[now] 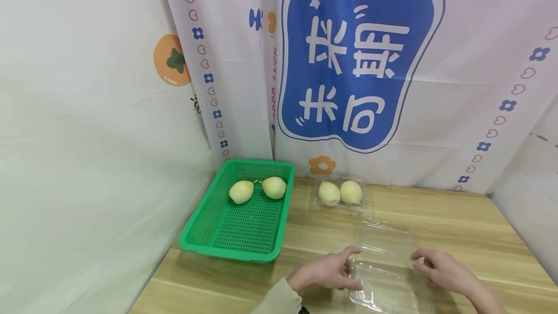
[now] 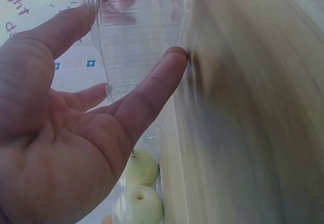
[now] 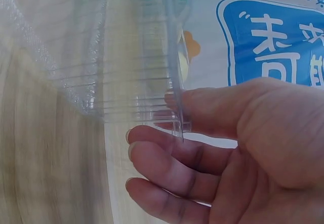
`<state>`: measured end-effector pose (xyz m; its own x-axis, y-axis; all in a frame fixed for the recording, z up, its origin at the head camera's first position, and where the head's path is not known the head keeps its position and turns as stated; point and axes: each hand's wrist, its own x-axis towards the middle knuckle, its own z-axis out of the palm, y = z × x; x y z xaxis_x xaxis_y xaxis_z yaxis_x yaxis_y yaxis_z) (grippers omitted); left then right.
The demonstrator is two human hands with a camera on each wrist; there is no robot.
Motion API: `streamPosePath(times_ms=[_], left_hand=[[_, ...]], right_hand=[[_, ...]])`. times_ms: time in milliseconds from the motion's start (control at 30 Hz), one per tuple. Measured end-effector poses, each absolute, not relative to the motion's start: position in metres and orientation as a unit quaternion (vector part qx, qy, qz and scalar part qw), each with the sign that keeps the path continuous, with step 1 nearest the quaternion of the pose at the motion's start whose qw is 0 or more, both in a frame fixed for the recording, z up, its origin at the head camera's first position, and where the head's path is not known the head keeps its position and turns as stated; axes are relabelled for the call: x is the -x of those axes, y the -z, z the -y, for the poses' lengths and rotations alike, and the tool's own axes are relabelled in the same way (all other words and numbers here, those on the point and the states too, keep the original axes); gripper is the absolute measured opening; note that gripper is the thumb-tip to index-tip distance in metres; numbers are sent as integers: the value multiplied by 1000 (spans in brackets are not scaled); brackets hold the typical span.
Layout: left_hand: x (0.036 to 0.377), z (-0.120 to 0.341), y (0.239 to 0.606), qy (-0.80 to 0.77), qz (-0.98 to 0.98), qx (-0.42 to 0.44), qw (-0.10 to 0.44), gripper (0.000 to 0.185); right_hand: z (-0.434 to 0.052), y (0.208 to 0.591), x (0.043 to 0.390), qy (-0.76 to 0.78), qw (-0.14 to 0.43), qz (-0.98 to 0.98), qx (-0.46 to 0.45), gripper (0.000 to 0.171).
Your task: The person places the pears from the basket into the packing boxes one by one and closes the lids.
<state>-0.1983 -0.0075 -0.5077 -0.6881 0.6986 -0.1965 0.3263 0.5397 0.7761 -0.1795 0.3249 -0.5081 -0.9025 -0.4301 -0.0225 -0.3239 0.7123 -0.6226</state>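
Observation:
An unfolded clear plastic fruit box [image 1: 383, 287] lies on the table in the head view, its second half [image 1: 385, 239] spread toward the back. My left hand [image 1: 329, 270] is at its left side, thumb and fingers spread. In the left wrist view, fingertips [image 2: 174, 57] touch the plastic wall and its lower edge, without curling round it. At the box's right side is my right hand [image 1: 444, 270]. The right wrist view shows its thumb [image 3: 202, 107] over the rim and the bent index finger below, pinching the corner.
To the left stands a green basket [image 1: 228, 254] with two pears [image 1: 241, 192] in its far end. Behind the unfolded box, another clear box [image 1: 341, 206] contains two pears [image 1: 350, 192]. A printed curtain [image 1: 471, 23] hangs along the table's back edge.

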Motion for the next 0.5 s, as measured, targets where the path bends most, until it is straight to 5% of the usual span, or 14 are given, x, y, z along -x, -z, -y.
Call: streamPosePath(times_ms=[500], left_hand=[[200, 27, 506, -359, -844, -310, 251, 81]], right_hand=[[-302, 509, 183, 303, 54, -929, 206, 28]])
